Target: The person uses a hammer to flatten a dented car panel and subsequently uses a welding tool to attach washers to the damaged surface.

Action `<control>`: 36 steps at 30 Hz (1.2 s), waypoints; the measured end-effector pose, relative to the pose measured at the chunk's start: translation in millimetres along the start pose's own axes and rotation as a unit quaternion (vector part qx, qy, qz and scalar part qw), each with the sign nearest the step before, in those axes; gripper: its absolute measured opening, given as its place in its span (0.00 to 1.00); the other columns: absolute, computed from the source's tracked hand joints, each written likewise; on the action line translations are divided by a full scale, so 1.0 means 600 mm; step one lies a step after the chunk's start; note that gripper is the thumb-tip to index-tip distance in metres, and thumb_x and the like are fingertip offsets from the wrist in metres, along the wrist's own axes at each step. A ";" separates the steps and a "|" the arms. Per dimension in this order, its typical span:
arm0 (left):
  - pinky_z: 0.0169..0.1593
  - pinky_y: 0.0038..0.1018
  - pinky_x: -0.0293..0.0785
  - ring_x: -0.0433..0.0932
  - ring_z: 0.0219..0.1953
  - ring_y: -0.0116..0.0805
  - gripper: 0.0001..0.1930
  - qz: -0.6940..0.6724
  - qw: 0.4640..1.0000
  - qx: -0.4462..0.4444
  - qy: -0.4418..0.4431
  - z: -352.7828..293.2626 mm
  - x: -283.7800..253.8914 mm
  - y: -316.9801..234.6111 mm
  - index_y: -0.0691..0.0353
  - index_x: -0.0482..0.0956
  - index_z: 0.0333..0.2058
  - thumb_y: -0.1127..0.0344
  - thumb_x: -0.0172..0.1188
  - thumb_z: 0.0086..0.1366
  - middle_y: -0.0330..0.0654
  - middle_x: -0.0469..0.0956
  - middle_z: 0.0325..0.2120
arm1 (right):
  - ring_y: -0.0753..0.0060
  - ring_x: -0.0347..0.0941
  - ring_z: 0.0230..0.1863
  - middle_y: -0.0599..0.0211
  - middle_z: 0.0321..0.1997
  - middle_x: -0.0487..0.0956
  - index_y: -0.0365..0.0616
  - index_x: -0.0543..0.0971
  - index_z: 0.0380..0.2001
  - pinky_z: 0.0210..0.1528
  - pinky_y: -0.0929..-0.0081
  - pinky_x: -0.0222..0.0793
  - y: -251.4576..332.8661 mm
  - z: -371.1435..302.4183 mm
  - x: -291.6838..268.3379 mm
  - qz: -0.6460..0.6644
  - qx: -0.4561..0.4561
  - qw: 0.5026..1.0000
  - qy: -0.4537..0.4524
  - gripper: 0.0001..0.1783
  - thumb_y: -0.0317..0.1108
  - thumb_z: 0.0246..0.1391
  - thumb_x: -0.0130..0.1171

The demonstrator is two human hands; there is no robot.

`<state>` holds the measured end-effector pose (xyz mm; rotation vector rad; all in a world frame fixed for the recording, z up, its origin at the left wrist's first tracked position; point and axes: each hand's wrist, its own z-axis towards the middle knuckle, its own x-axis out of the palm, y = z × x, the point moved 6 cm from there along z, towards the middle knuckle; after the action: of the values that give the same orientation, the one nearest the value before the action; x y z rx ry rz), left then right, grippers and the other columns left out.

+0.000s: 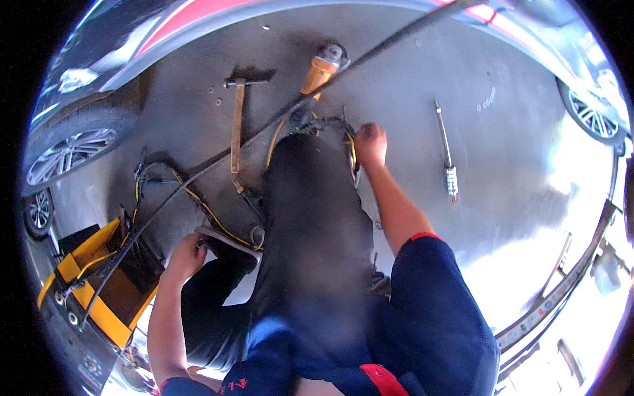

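My left hand (188, 256) is low at the left, its fingers curled beside my shoe (228, 241); what they hold, if anything, is hidden. My right hand (371, 142) is closed beyond my knee, next to a yellow-and-black cable (352, 146); I cannot make out anything inside it. An orange angle grinder (319, 74) lies on the floor ahead of the knee. Left of it is a hammer (236, 125) with a wooden handle. Off to the right lies a metal rod tool (444, 137) with a ribbed, spring-like end.
A long dark strip (218, 157) crosses the view diagonally, above the floor things. A car wheel (76, 148) stands at the left, another wheel (590, 112) at the far right. A yellow-framed machine (99, 307) sits at the lower left, and a looped cable (210, 212) trails from it.
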<state>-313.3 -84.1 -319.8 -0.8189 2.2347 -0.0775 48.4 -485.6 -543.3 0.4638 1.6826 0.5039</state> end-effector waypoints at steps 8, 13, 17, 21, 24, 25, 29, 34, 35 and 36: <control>0.50 0.46 0.78 0.83 0.44 0.60 0.15 0.044 0.992 -0.113 0.041 0.006 -0.014 0.085 0.64 0.79 0.51 0.66 0.56 0.68 0.61 0.83 0.40 | 0.62 0.79 0.46 0.57 0.46 0.84 0.42 0.80 0.54 0.52 0.63 0.75 -0.097 -0.026 0.027 0.364 0.329 0.814 0.310 0.24 0.51 0.71 0.49; 0.52 0.49 0.77 0.80 0.49 0.63 0.15 0.055 0.997 -0.035 0.034 0.048 -0.054 0.020 0.63 0.79 0.51 0.65 0.54 0.70 0.61 0.82 0.43 | 0.47 0.79 0.55 0.49 0.46 0.82 0.43 0.79 0.48 0.56 0.55 0.75 -0.083 -0.109 -0.025 0.021 0.130 0.962 0.239 0.25 0.53 0.60 0.62; 0.53 0.49 0.76 0.79 0.50 0.64 0.15 0.079 0.997 0.011 -0.001 0.095 -0.077 -0.016 0.64 0.79 0.51 0.65 0.55 0.69 0.61 0.82 0.44 | 0.42 0.77 0.57 0.43 0.50 0.80 0.44 0.70 0.57 0.57 0.50 0.74 -0.079 -0.293 -0.027 -0.113 0.180 0.949 0.232 0.33 0.52 0.56 0.66; 0.56 0.49 0.74 0.78 0.51 0.63 0.15 0.108 0.994 0.014 0.019 0.115 -0.075 -0.042 0.64 0.80 0.50 0.66 0.57 0.68 0.61 0.81 0.46 | 0.40 0.77 0.57 0.46 0.53 0.80 0.45 0.65 0.58 0.58 0.47 0.74 -0.163 -0.366 0.012 -0.069 0.241 0.931 0.265 0.30 0.53 0.63 0.57; 0.56 0.49 0.74 0.78 0.51 0.63 0.16 0.092 0.994 0.055 0.011 0.119 -0.076 -0.043 0.64 0.80 0.51 0.66 0.57 0.68 0.62 0.81 0.45 | 0.37 0.78 0.55 0.40 0.51 0.80 0.42 0.65 0.56 0.57 0.46 0.73 -0.163 -0.364 0.013 -0.074 0.159 0.933 0.315 0.28 0.51 0.65 0.55; 0.56 0.49 0.74 0.78 0.51 0.63 0.16 0.090 0.994 0.053 0.007 0.117 -0.079 -0.039 0.64 0.80 0.51 0.66 0.57 0.68 0.62 0.81 0.45 | 0.34 0.78 0.53 0.37 0.48 0.81 0.41 0.65 0.54 0.54 0.43 0.73 -0.172 -0.369 0.010 -0.070 0.184 0.922 0.334 0.27 0.52 0.65 0.55; 0.57 0.48 0.74 0.78 0.52 0.62 0.17 0.101 0.994 0.035 0.025 0.113 -0.100 -0.033 0.63 0.80 0.52 0.65 0.56 0.67 0.61 0.81 0.47 | 0.27 0.77 0.49 0.30 0.44 0.81 0.37 0.67 0.51 0.50 0.39 0.72 -0.208 -0.391 -0.020 -0.014 0.181 0.926 0.331 0.26 0.51 0.67 0.52; 0.57 0.48 0.74 0.78 0.52 0.62 0.17 0.088 0.996 0.013 0.026 0.122 -0.109 -0.003 0.62 0.79 0.53 0.65 0.56 0.67 0.61 0.81 0.47 | 0.33 0.80 0.48 0.36 0.43 0.82 0.38 0.75 0.48 0.49 0.45 0.73 -0.216 -0.413 -0.088 -0.037 0.192 0.903 0.383 0.29 0.57 0.64 0.56; 0.57 0.49 0.74 0.78 0.52 0.62 0.17 0.103 0.994 0.014 0.018 0.126 -0.113 -0.003 0.62 0.79 0.53 0.65 0.55 0.67 0.61 0.81 0.47 | 0.33 0.80 0.48 0.36 0.43 0.82 0.38 0.75 0.48 0.49 0.45 0.73 -0.210 -0.421 -0.104 -0.039 0.192 0.903 0.383 0.29 0.57 0.64 0.56; 0.56 0.49 0.74 0.78 0.52 0.62 0.17 0.116 0.993 0.011 0.005 0.128 -0.121 -0.011 0.62 0.79 0.53 0.65 0.55 0.67 0.61 0.81 0.47 | 0.36 0.81 0.46 0.38 0.40 0.83 0.37 0.77 0.45 0.47 0.46 0.73 -0.200 -0.425 -0.118 -0.056 0.177 0.896 0.403 0.30 0.59 0.63 0.56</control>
<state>-220.8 -33.4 -327.5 -0.5445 2.3185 0.0043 -194.5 -642.9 -516.3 0.4399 2.6155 0.3115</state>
